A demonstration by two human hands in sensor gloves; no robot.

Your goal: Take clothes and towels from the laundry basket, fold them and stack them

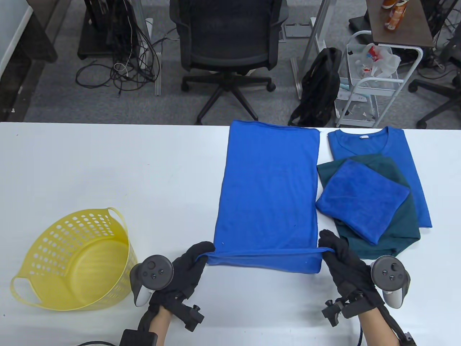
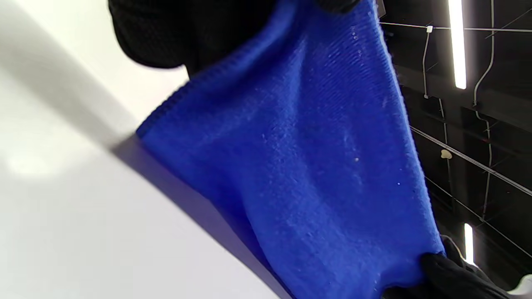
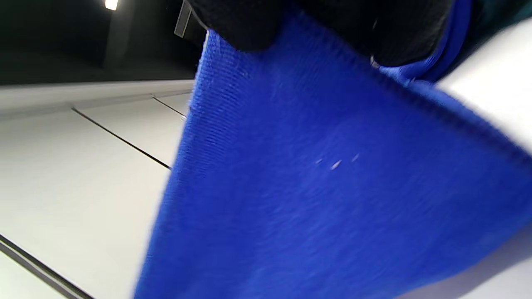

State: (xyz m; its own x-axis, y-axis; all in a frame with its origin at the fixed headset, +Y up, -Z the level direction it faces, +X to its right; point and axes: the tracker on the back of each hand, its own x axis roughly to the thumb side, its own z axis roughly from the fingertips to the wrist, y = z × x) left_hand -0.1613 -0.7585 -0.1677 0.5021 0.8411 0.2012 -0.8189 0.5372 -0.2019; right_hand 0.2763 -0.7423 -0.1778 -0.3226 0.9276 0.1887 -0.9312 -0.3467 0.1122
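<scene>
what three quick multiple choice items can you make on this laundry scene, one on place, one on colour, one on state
1. Where is the yellow basket?
A. on the table's left side
B. on the folded stack
C. on the chair

2. What colour is the small folded towel on top of the stack?
A. white
B. blue
C. yellow

3. How is the near edge of the large blue towel?
A. lying flat, untouched
B. lifted, pinched by the left hand and the right hand
C. hanging in the basket

Answers: 1 A, it sits left of the hands; 2 B, bright blue on dark teal; 3 B, each hand grips a near corner.
</scene>
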